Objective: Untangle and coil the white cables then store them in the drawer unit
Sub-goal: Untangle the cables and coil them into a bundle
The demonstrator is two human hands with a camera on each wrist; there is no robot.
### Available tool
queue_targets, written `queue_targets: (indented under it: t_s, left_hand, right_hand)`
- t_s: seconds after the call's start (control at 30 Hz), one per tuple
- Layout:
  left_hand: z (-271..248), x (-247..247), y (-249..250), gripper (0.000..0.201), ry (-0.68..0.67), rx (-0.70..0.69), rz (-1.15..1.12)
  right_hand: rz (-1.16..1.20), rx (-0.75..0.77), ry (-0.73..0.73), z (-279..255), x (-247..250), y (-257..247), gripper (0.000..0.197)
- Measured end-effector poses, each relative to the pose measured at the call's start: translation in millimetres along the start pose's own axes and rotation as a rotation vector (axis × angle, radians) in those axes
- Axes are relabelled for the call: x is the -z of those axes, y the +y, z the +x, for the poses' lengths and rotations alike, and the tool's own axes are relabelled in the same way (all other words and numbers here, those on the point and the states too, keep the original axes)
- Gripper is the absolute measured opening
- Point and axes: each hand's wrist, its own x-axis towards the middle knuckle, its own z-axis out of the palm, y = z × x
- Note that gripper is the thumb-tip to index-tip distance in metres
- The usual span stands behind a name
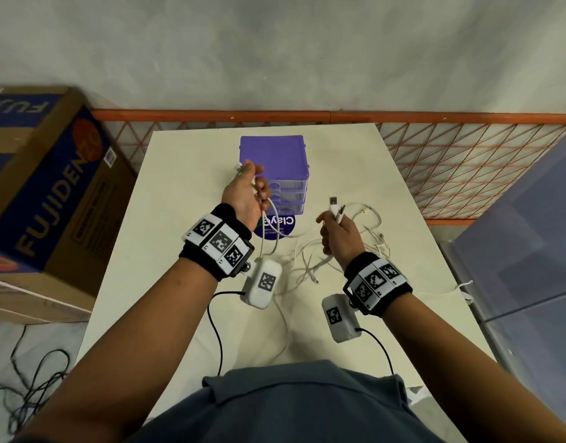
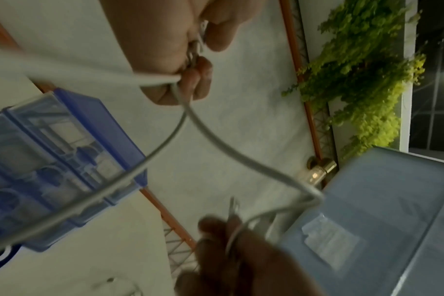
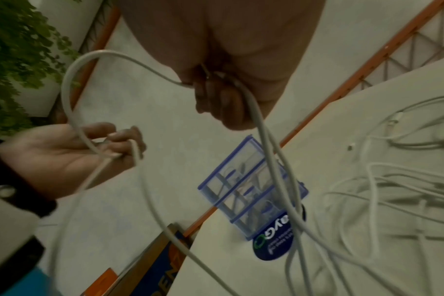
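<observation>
Both hands grip one white cable (image 2: 210,140); drawer unit (image 2: 64,160) beside.

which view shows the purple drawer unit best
The head view: the whole drawer unit stands upright on the table, lid and three clear drawers visible. The left wrist view crops it at the edge; the right wrist view shows it small, tilted, crossed by cable.

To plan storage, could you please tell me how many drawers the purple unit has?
3, stacked in the drawer unit: top drawer, middle drawer, bottom drawer. None seems hidden.

balcony: orange railing (image 1: 307,116), climbing plant (image 2: 363,80)
</observation>
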Motion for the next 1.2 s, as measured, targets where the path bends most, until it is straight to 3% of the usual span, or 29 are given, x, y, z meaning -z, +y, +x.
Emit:
queue_targets:
  t_s: [0.1, 0.2, 0.37, 0.5, 0.7, 0.83, 1.07, 1.2]
  left_hand:
    - [-10.1, -5.9, -9.4, 0.041, -0.057, 0.035, 0.037]
    - [-19.0, -11.7, -14.0, 0.033, -0.07, 0.021, -0.028]
    - [-28.4, -15.7, -17.8, 0.029, -0.016, 0.03, -0.189]
    - [-23.5, 2.8, -7.2, 0.029, 0.056, -0.021, -0.209]
    - [-19.5, 37.0, 9.9, 0.027, 0.195, -0.084, -0.206]
    - [-19.0, 48.8, 2.8, 0.025, 0.251, -0.079, -0.136]
    - [-32.8, 16.5, -19.0, 0.034, 0.122, -0.026, 0.166]
    - [-44.9, -11.0, -29.4, 0.033, 0.005, 0.034, 0.065]
  right_hand:
    - [-0.026, 0.115, -0.044, -2.4, -11.1, -10.7, 0.035]
    - [-0.044, 0.193, -0.09, -1.4, -19.4, -16.1, 0.038]
    - [0.051, 0.168, -0.336, -11.0, -33.6, -8.4, 0.032]
    - [-0.249, 0.231, -0.171, -5.4, -15.9, 9.7, 0.02]
    - [-0.228, 0.103, 0.154, 8.0, 47.1, 15.6, 0.032]
    - [-0.219, 0.1, 0.23, 14.4, 67.5, 5.7, 0.034]
    - [-0.386, 0.389, 0.004, -6.0, 19.4, -42.3, 0.028]
    - [-0.421, 0.433, -0.22, -25.9, -15.7, -48.4, 0.031]
